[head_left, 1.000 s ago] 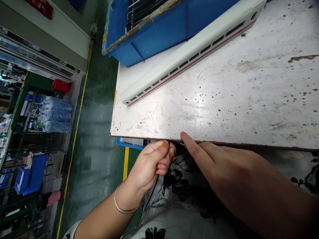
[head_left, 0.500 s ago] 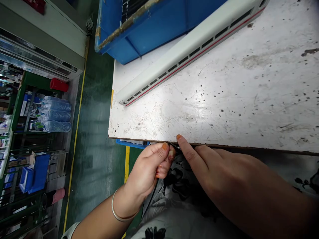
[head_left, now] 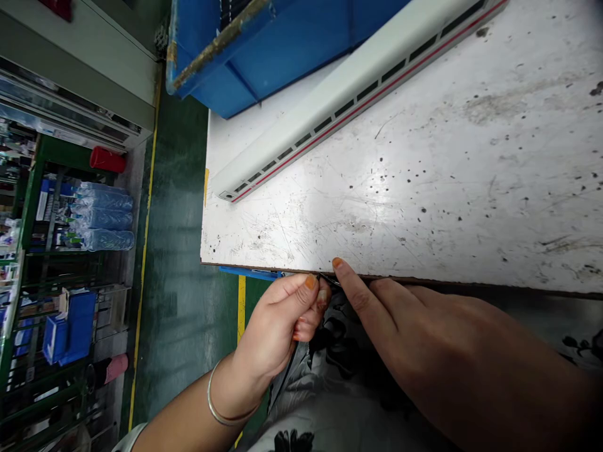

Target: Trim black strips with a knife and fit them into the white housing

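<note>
At the table's front edge, my left hand [head_left: 287, 317] is closed in a pinch, thumb against curled fingers. A thin dark piece [head_left: 328, 280] shows between its fingertips and my right hand; it is too small to name. My right hand [head_left: 424, 339] lies just to the right, its index finger reaching over the edge onto the tabletop. Its other fingers are curled and partly hidden below the edge, and its thumb is out of sight. Beyond both hands a long white model train car body [head_left: 320, 116], with dark windows and a red stripe, rests diagonally on the table.
A blue plastic crate [head_left: 264, 56] with worn rims stands at the back of the scratched white table [head_left: 424, 207]. Part of another blue container [head_left: 254, 273] shows below the table edge. To the left are a green floor [head_left: 183, 251] and shelving with wrapped bottles [head_left: 106, 216].
The view has shifted slightly, so the table and train body sit a little further left. Both hands keep nearly the same pose at the edge.
</note>
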Available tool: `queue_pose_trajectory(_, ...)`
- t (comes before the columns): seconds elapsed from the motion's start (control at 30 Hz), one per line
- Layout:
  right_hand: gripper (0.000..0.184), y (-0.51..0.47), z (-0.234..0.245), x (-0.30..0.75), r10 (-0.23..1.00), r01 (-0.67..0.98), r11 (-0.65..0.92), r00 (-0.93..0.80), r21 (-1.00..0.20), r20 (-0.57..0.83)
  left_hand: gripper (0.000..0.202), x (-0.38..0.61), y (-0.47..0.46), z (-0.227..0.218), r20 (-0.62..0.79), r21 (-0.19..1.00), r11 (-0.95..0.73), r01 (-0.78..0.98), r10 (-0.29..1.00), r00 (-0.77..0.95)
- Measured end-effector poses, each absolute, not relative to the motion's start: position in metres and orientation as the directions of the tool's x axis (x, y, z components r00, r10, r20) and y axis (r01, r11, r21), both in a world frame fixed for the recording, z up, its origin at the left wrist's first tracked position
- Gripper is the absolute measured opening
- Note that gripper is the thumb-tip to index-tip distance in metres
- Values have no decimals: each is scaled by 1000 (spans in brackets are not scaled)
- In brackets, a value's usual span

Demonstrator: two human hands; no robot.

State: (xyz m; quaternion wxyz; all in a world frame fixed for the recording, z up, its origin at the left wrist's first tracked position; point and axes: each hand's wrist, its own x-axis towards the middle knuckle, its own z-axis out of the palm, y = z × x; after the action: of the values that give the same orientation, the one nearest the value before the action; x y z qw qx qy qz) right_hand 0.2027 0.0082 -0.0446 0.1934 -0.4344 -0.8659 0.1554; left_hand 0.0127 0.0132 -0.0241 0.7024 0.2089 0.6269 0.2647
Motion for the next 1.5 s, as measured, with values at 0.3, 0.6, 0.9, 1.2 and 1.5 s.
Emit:
queue_pose_trajectory(0.3, 54, 19, -38, 203, 675, 635, 737, -675, -233, 296, 43, 14, 15, -25, -769, 620, 773, -137, 633, 90)
queue_pose_trajectory(0.6, 55, 18, -36, 202, 659, 637, 749, -690, -180, 300, 39, 13, 12, -25, -759, 631, 765, -131, 643, 100)
queue_pose_trajectory(0.9, 55, 17, -36, 200, 654, 645, 752, -707, -136, 268, 38, 13, 12, -26, -754, 630, 763, -146, 645, 120)
queue_pose_trajectory(1.2, 61, 17, -40, 205, 681, 628, 732, -672, -265, 291, 39, 11, 14, -28, -759, 623, 768, -150, 639, 125)
queue_pose_trajectory(1.5, 67, 16, -38, 205, 715, 640, 699, -639, -320, 284, 39, 10, 14, -27, -755, 626, 765, -150, 643, 129)
